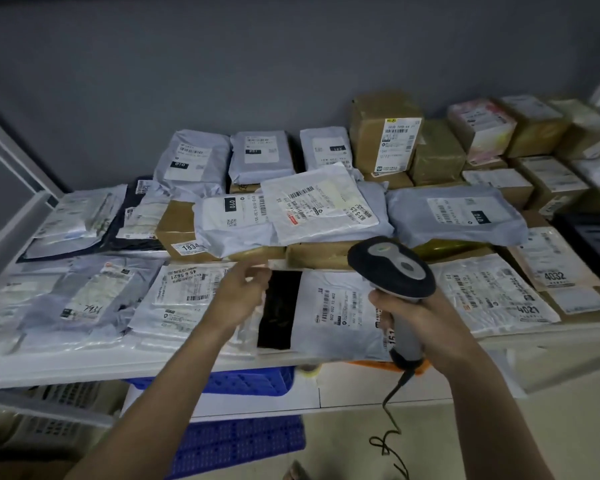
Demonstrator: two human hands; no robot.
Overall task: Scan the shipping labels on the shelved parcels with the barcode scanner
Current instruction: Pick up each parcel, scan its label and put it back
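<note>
Parcels crowd the white shelf (84,362) from end to end: grey poly mailers at the front and left, brown cardboard boxes (383,133) stacked toward the back right against a dark grey wall. Most show white shipping labels facing up.

The right hand (416,313) has its fingers curled round the grey handle of the barcode scanner (392,268), whose dark rounded head tilts up and away, over the front row of parcels. Its black cable (392,427) hangs from the handle's base and coils down toward the pale floor.

The left hand (239,292) reaches in over the front row, fingers loosely bent; its fingertips sit at the edge of a pale strip beside a black mailer (278,306). Whether it is pinching anything I cannot tell, as the hand is blurred.

Just right of the black mailer, directly below the scanner, lies a white mailer (336,313) with a barcode label running sideways. To the left of the hand lies another labelled mailer (181,292) printed with "45 6 5821". Further right, a mailer marked 4021 (492,296) lies flat near a box marked 4032 (551,261).

Below the shelf, blue plastic crates (236,441) are stacked, with pale crates off to the left.
</note>
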